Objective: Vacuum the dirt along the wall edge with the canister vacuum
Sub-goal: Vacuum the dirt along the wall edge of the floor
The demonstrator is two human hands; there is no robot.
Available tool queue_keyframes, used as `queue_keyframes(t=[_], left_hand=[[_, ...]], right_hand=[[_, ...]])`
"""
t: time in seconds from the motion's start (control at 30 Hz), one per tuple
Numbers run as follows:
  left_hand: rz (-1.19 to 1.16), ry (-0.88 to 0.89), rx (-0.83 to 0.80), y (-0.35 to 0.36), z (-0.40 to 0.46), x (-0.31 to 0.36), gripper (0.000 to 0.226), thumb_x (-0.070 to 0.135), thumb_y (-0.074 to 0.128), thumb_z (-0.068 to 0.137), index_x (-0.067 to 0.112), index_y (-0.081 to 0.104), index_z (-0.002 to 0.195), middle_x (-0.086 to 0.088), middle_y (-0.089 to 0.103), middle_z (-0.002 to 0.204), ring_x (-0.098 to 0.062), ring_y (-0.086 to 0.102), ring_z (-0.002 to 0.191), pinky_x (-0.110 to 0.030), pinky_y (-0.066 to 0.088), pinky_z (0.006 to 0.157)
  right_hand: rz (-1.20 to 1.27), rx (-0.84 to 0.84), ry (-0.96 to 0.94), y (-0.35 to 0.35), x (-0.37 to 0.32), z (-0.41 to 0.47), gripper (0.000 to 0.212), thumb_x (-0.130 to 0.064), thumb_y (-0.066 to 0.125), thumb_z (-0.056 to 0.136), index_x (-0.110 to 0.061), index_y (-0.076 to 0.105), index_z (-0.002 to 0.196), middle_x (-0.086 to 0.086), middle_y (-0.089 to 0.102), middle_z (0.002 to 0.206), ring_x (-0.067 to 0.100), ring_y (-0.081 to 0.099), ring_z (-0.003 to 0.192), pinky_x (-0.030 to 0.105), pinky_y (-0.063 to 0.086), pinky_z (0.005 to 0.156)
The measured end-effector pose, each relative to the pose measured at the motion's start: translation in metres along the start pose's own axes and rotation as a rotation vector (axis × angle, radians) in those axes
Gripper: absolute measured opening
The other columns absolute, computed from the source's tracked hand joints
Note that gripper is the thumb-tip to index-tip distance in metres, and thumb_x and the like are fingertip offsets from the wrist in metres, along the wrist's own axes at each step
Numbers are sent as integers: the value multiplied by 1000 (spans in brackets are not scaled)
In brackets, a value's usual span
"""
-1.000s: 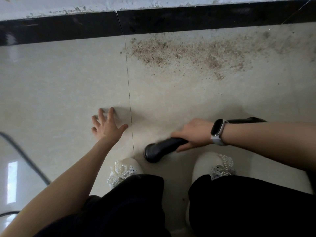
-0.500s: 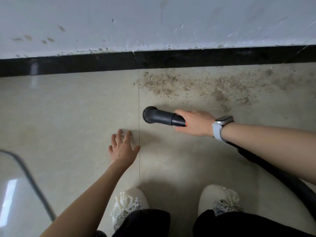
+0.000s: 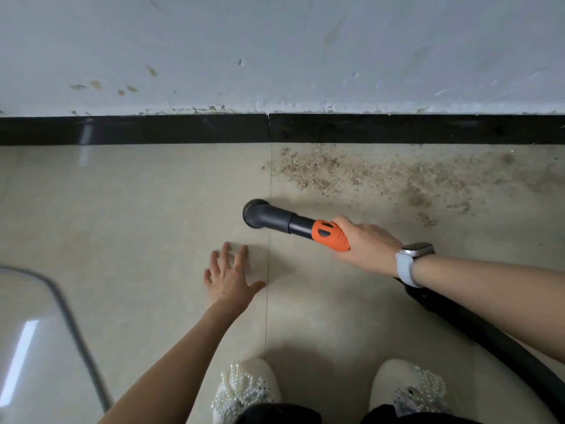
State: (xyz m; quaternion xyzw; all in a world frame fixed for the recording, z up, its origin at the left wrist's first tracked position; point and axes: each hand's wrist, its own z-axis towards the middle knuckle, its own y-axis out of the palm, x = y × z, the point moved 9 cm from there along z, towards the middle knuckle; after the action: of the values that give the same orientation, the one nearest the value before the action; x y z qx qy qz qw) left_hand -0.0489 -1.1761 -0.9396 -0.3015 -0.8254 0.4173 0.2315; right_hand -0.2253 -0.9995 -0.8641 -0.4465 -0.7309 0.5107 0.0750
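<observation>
Brown, gritty dirt (image 3: 360,174) lies strewn over the pale glossy floor tile (image 3: 137,209), thickest just below the black skirting strip (image 3: 134,130) that runs along the foot of the scuffed white wall (image 3: 275,50), and thinning toward the right. None of it looks lifted yet, so the task seems to be at its start. The right hand (image 3: 363,244) curls its fingers round the orange plastic collar (image 3: 330,235) of the black vacuum nozzle (image 3: 269,216), a grip near the tip that probably gives close steering. The nozzle's round mouth hangs near the tile joint, short of the dirt's left end and apart from it; whether it touches the floor cannot be told. The black ribbed hose (image 3: 489,335) trails back under the wrist, past a pale-strapped wristwatch (image 3: 408,264), likely to the canister, which is out of view. The left hand (image 3: 230,276) lies flat with its fingers spread on the tile, holding nothing, apparently a prop for a person crouched low. Two white bead-trimmed slippers (image 3: 244,390) sit at the bottom edge. A grey cord (image 3: 73,328) curves at left.
</observation>
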Motion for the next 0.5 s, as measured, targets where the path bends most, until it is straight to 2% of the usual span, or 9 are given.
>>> queue_keyframes(t=[0.07, 0.17, 0.23, 0.27, 0.33, 0.5], left_hand=[[-6, 3, -5, -2, 2, -4, 88, 53, 63, 82, 32, 9, 149, -2, -8, 159, -28, -9, 145, -45, 10, 116], [-36, -35, -7, -8, 5, -21, 94, 55, 65, 80, 32, 7, 150, -2, -8, 158, -28, -9, 145, -44, 10, 116], [-49, -58, -7, -9, 8, -30, 98, 56, 66, 78, 33, 5, 150, 0, -10, 158, -27, -11, 144, -44, 9, 115], [-50, -63, -8, -9, 9, -32, 99, 57, 67, 77, 34, 4, 150, 0, -11, 158, -27, -11, 144, -44, 8, 115], [-50, -68, -3, -8, 10, -32, 100, 57, 67, 76, 34, 3, 150, 0, -12, 158, -27, -12, 144, -44, 8, 115], [-37, -84, -5, -8, 12, -30, 102, 55, 70, 74, 34, 4, 149, 0, -12, 157, -30, -11, 143, -46, 9, 114]], right_hand=[[59, 54, 26, -14, -13, 21, 39, -38, 57, 87, -18, 40, 116, -2, 52, 77, 23, 52, 64, 31, 35, 52], [260, 34, 22, -22, -22, 32, 48, -38, 64, 84, -23, 40, 122, 1, 60, 91, 20, 59, 68, 34, 49, 61], [368, -40, 17, -13, -18, 24, 38, -40, 65, 83, -26, 43, 111, 0, 61, 84, 16, 60, 56, 29, 50, 53], [369, -78, 26, -6, -15, 17, 30, -42, 63, 84, -27, 42, 99, 0, 59, 76, 16, 58, 50, 27, 48, 48], [327, -126, 63, 6, -6, 7, 29, -47, 59, 85, -28, 38, 84, -1, 56, 66, 18, 56, 45, 31, 47, 47], [306, 3, 129, -15, 7, 17, 28, -46, 56, 88, -25, 39, 83, 2, 55, 66, 19, 53, 47, 33, 45, 50]])
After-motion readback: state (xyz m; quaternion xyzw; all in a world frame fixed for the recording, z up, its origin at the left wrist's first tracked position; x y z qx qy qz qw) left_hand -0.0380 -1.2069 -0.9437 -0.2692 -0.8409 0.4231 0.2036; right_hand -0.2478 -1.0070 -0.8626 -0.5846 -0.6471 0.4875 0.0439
